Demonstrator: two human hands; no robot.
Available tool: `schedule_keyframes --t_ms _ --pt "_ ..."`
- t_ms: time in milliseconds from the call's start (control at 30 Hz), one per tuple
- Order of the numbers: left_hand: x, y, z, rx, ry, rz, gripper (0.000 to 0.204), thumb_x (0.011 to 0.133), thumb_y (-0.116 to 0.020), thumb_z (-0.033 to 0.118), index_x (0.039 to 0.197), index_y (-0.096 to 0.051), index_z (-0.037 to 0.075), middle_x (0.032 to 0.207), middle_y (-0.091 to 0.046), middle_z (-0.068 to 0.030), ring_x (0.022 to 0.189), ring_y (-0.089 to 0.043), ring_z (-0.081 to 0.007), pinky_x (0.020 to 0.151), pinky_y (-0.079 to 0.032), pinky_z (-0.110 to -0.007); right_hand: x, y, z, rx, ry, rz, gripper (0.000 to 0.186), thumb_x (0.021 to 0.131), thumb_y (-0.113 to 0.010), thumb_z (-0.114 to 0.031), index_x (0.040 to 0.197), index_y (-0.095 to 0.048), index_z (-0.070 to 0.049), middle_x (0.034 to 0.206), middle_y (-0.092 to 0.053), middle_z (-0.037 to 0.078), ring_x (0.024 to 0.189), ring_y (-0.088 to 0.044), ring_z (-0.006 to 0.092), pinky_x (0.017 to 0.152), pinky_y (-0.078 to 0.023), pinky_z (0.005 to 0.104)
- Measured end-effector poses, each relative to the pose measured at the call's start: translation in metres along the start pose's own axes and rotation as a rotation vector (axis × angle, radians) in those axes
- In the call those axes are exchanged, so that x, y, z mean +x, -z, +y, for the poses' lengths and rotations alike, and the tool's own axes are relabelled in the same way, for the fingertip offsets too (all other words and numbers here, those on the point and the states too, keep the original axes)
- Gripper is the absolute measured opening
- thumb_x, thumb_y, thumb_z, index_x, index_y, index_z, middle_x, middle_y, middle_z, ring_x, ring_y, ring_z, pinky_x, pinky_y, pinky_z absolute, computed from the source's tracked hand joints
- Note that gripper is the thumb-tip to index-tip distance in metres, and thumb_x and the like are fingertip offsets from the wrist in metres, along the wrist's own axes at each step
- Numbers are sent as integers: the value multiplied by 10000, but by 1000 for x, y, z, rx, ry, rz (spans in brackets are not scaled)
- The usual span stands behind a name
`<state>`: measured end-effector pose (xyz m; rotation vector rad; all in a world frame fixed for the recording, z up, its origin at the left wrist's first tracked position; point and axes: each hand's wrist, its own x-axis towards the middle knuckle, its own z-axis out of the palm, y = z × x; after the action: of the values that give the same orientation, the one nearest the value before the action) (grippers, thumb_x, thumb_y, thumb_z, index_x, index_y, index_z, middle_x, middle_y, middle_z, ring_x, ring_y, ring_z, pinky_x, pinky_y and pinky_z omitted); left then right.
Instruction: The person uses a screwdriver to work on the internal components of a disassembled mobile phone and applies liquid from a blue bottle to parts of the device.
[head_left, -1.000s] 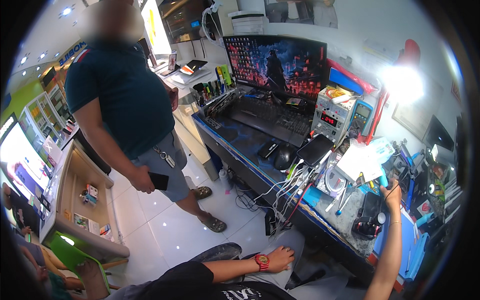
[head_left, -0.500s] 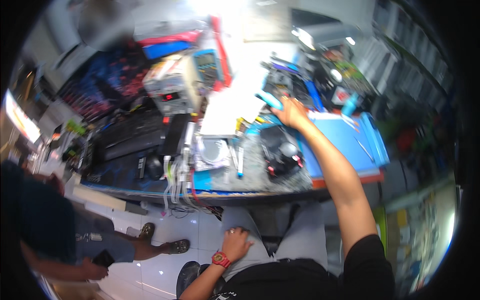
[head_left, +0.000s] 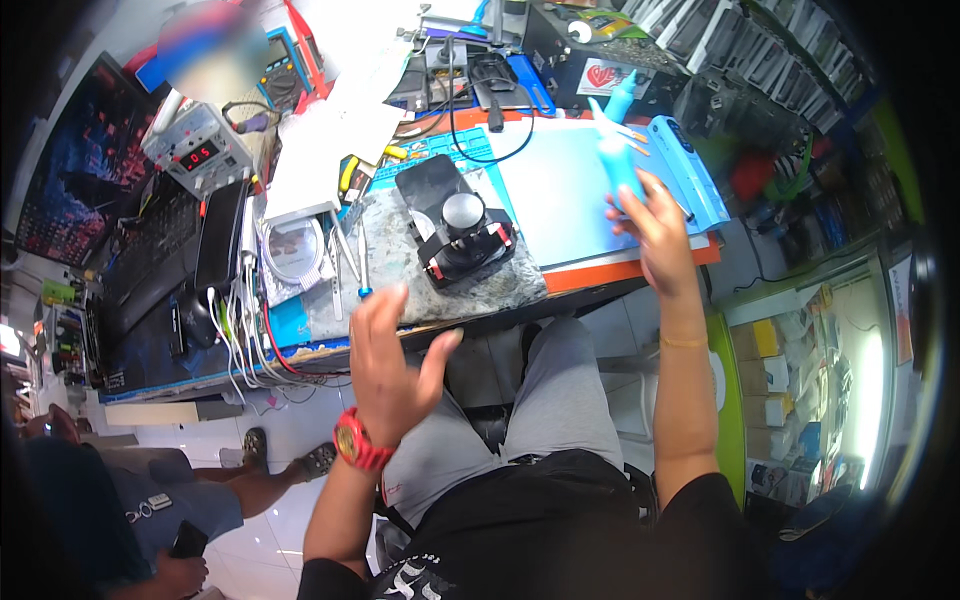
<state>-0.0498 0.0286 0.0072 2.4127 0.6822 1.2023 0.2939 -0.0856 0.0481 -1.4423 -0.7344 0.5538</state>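
Note:
My right hand [head_left: 655, 228] holds a light-blue squeeze bottle [head_left: 620, 168] with a pale pointed nozzle, tilted above the blue work mat [head_left: 545, 190]. A second light-blue bottle [head_left: 622, 98] with a pointed tip stands just beyond it. My left hand [head_left: 390, 365], with a red watch on the wrist, is raised in front of the table edge, fingers stretched and nothing in it. Ahead of it, a black clamp holder [head_left: 465, 255] with a round silver knob [head_left: 463, 212] stands on a stained grey mat [head_left: 390, 240]. A dark phone-like slab [head_left: 435, 178] sits at the holder's far end.
A blue box-like device [head_left: 690, 175] lies at the mat's right edge. Left are tweezers [head_left: 345, 245], a pen-like tool [head_left: 364, 262], white cables [head_left: 235, 335], a power supply [head_left: 200, 150] and a multimeter [head_left: 283, 70]. Another person [head_left: 100, 500] stands at lower left holding a phone.
My right hand has moved right and nearer with the light-blue bottle, from beside the tools to over the blue mat. My left hand has risen off my lap. The view has shifted.

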Motion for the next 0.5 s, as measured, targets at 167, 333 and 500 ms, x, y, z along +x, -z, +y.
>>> schedule_keyframes --t_ms 167,333,500 --pt "43 -21 -16 -16 166 -147 796 878 -933 228 1498 -530 -67 1374 -622 -270 1208 -651 -439 1019 -554 -486 -35 32 28 399 10 13 352 1110 -708 -204 1394 -627 -13 1109 -692 93 946 -687 175 806 -569 322" --pt "39 -35 -35 -40 184 -129 742 865 -929 228 1461 -582 -44 1346 -649 -233 1195 -672 -427 1001 -557 -478 -44 36 42 825 -182 -32 329 1100 -724 -259 1317 -632 -30 1066 -675 85 915 -653 204 748 -567 336" --pt "40 -36 -34 -41 127 -133 657 859 -917 191 1411 -629 -20 1282 -680 -201 1137 -687 -411 957 -556 -476 -44 30 55 996 -192 -60 316 1096 -730 -277 1298 -647 -48 1045 -701 83 827 -588 189 702 -555 327"
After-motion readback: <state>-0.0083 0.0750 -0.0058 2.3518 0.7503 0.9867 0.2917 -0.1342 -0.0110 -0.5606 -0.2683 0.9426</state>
